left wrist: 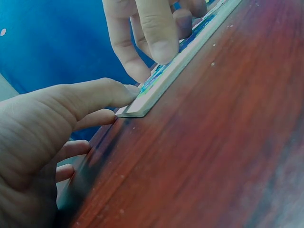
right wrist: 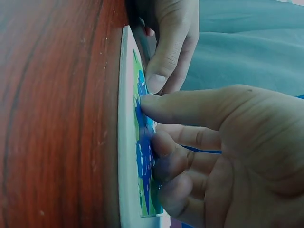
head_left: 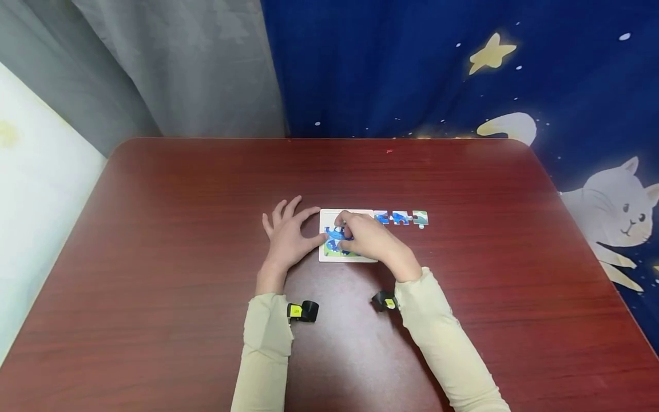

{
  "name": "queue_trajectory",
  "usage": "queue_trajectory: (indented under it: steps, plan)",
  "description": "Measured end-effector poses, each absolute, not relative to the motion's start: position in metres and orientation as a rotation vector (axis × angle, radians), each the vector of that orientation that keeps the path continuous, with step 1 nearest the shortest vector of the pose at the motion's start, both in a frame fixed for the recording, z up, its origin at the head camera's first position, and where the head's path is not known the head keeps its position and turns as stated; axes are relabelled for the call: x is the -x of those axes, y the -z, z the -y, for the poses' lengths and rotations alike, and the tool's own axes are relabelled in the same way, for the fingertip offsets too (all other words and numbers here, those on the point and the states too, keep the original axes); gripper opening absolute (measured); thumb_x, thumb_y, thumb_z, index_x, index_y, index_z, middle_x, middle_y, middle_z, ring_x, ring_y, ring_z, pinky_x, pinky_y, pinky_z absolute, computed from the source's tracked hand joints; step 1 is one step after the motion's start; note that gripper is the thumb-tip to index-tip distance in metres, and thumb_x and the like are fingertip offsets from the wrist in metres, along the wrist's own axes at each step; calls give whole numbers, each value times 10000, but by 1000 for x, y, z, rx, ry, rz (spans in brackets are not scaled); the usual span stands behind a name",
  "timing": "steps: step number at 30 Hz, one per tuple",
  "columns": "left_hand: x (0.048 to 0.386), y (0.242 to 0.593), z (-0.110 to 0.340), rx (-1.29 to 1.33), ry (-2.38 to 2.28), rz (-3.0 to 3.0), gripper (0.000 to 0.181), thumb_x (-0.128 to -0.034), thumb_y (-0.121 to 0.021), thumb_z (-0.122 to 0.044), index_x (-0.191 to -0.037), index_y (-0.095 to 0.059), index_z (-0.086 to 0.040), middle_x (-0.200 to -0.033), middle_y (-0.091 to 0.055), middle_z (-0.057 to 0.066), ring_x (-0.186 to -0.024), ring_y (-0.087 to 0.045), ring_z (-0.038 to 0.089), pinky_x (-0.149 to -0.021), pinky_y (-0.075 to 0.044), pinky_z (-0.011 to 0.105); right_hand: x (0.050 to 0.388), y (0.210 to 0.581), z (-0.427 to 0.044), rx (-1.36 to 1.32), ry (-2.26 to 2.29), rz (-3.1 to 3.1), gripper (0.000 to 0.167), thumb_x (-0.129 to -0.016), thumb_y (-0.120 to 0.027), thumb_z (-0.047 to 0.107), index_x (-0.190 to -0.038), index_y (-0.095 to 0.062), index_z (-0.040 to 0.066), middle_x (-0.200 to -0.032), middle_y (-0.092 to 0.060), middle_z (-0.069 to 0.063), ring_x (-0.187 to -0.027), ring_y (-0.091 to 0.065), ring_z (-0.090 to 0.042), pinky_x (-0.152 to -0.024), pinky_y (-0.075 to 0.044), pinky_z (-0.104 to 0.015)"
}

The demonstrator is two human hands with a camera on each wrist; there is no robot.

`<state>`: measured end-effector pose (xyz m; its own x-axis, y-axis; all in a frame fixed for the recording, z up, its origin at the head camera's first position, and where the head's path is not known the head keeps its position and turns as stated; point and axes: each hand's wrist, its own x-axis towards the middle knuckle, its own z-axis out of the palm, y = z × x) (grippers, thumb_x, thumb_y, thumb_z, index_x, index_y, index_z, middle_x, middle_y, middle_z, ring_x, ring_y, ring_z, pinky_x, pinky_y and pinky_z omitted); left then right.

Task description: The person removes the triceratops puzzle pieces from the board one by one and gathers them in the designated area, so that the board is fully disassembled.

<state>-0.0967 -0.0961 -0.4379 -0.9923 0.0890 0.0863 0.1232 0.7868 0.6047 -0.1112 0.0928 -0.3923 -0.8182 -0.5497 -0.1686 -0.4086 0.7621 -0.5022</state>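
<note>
I log: left hand (head_left: 289, 239), fingers wide, touching puzzle board (head_left: 340, 259); right hand (head_left: 370, 237), fingers bent over it, hold unclear; puzzle pieces (head_left: 400, 217), three, beside.

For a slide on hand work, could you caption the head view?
Left hand touching the edge of a puzzle board, right hand over it, three puzzle pieces in a row alongside.

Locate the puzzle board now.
In the head view, the puzzle board lies on the table near image centre, with the left hand at its left edge, the right hand over it and three loose pieces in a row to its right.
</note>
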Motion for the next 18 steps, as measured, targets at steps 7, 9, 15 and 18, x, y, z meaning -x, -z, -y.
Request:
queue_trajectory:
  steps: [7, 9, 15, 18]
  plan:
    - [96, 436, 98, 197, 996, 2926, 569, -758, -727, -411, -1274, -587, -215, -1488, -280, 87, -1366, -100, 312, -1004, 89, 625, 113, 395, -93, 723, 701, -2628, 344, -828, -706, 161, -1127, -560, 76, -795, -544, -16, -672, -498, -152, -631, -426, -286]
    - [95, 436, 98, 210, 992, 2932, 583, -755, -728, -421, -1281, -581, -214, -1490, -273, 90, -1367, -97, 315, -1002, 90, 629, 113, 395, -93, 721, 719, -2622, 340, -825, -709, 152, -1121, -560, 75, -794, -547, -16, -674, -502, -152, -631, -429, -284]
    - [95, 434, 101, 263, 983, 2962, 679, -717, -746, -468, -1316, -546, -217, -1507, -234, 92, -1374, -69, 317, -995, 101, 635, 114, 396, -95, 720, 765, -2601, 331, -820, -713, 130, -1107, -558, 71, -802, -549, -20, -692, -508, -160, -640, -444, -290]
    - [95, 434, 102, 290, 982, 2975, 726, -691, -760, -478, -1328, -533, -214, -1511, -223, 93, -1377, -57, 319, -992, 103, 639, 114, 395, -96, 718, 770, -2594, 331, -819, -713, 127, -1106, -557, 72, -802, -547, -21, -697, -508, -161, -646, -446, -293]
